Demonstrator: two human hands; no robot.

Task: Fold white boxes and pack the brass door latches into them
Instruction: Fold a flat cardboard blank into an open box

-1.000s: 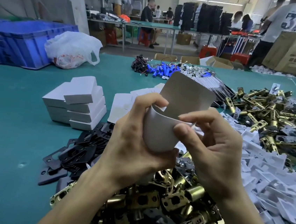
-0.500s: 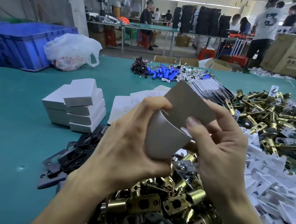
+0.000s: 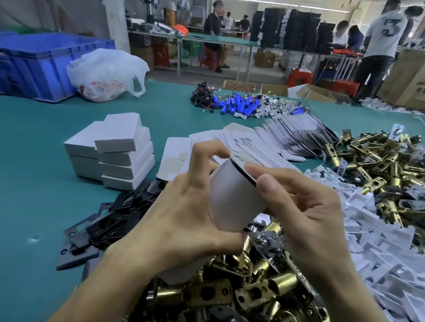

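Now bending a white box blank (image 3: 236, 197) in midair, head view.
Pinched at 9 o'clock by the left hand (image 3: 187, 218), fingers (image 3: 207, 148) curled over its top edge; pinched at 3 o'clock by the right hand (image 3: 305, 217). Held just above the brass latches (image 3: 258, 291) heaped at 6 o'clock. At 9 o'clock, a stack of folded boxes (image 3: 118, 151); at 12, fanned flat blanks (image 3: 273, 141).
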